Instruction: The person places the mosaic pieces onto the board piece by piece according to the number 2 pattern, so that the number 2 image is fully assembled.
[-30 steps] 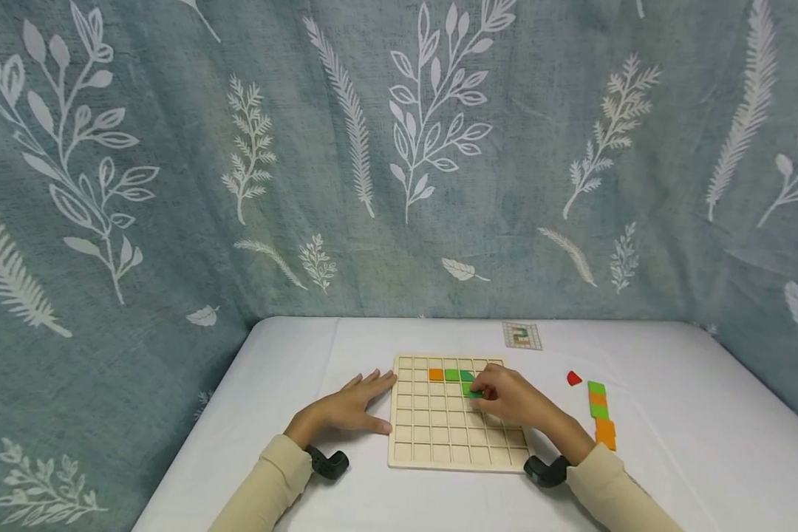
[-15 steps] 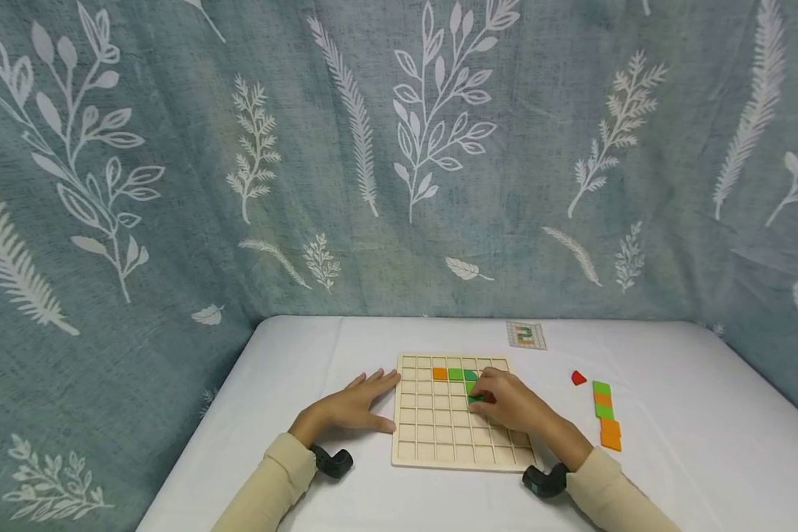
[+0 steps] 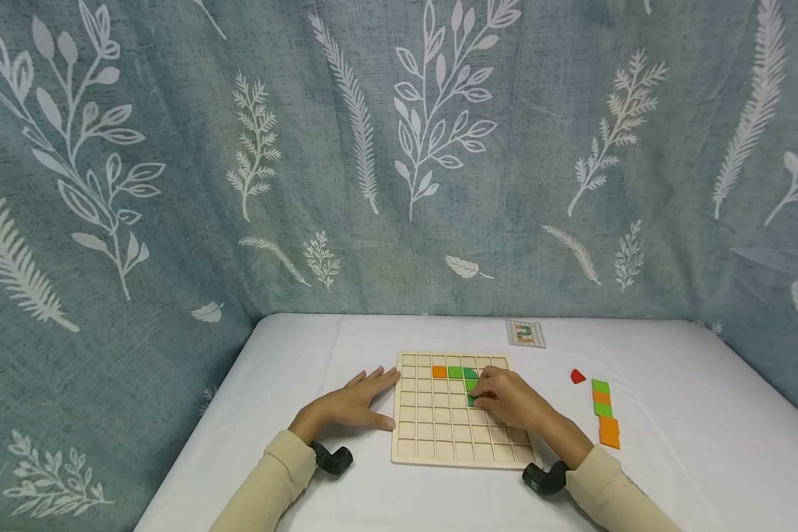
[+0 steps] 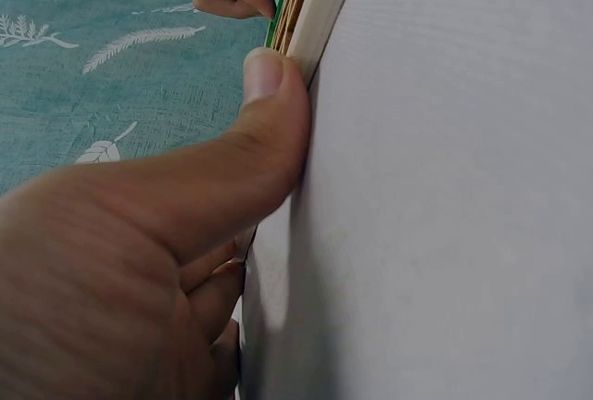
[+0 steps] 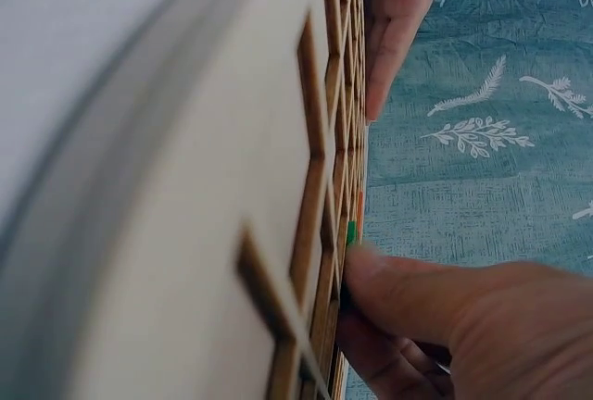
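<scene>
A wooden grid board [image 3: 432, 428] lies on the table. In its upper rows sit an orange tile [image 3: 440, 372], a light green tile [image 3: 455, 372] and a green tile with a curved shape [image 3: 470, 373], with another light green tile [image 3: 471, 385] below that. My right hand [image 3: 508, 399] pinches a dark green tile [image 3: 471, 400] at the cell beneath, its thumb and fingers covering part of it. At the board's left edge, my left hand [image 3: 349, 405] rests with fingers spread; its thumb [image 4: 264, 85] touches the rim in the left wrist view.
Right of the board lies a red piece [image 3: 577, 376]. Beyond it runs a column of green and orange tiles [image 3: 602, 399], with orange tiles [image 3: 609, 432] at its near end. A small pattern card [image 3: 525, 333] lies near the far edge. A patterned curtain [image 3: 372, 148] hangs behind.
The right hand has shifted slightly toward me along the board, from beside the light green tile down to the cell under it, with the dark green tile. The left hand stays at the edge.
</scene>
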### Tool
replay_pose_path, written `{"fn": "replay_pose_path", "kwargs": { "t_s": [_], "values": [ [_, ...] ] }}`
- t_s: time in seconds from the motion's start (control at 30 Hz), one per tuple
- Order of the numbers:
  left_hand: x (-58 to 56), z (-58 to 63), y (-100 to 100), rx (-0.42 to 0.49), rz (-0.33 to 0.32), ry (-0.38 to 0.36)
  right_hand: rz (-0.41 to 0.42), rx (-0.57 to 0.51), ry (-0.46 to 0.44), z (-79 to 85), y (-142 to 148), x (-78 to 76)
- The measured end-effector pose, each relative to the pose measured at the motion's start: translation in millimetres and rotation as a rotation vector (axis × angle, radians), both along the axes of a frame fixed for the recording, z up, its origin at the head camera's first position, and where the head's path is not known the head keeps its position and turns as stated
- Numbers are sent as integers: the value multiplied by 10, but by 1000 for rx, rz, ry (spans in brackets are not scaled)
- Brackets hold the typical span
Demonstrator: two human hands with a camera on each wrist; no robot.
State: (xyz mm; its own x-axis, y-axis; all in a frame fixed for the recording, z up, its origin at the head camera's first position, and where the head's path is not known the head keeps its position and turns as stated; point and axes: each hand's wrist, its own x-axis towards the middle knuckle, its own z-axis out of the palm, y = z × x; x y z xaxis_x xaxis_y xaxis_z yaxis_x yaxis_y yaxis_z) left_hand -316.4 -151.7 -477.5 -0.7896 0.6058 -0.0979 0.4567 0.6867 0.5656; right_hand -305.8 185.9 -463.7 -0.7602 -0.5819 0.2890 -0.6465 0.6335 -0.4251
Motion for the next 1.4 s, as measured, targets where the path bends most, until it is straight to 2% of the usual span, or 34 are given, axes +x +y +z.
{"fn": "replay_pose_path", "kwargs": {
  "t_s": [0.5, 0.73, 0.9, 1.03, 1.17, 1.4],
  "values": [
    [-5, -14, 8, -4, -13, -1, -55, 18, -37, -1, 1, 9],
    [35, -24, 3, -3, -3, -4, -48, 6, -29, 17, 2, 28],
    [45, -34, -3, 1, 8, -8, -12, -52, -20, 123, 77, 45],
    [38, -26, -12, 8, 7, -4, -4, -26, -26, 281, 208, 52],
    [30, -10, -24, 6, 5, -4, -36, 19, -17, 405, 431, 44],
    [13, 12, 0, 3, -1, -9, -194, 40, -75, 474, 1038, -25]
  ]
}}
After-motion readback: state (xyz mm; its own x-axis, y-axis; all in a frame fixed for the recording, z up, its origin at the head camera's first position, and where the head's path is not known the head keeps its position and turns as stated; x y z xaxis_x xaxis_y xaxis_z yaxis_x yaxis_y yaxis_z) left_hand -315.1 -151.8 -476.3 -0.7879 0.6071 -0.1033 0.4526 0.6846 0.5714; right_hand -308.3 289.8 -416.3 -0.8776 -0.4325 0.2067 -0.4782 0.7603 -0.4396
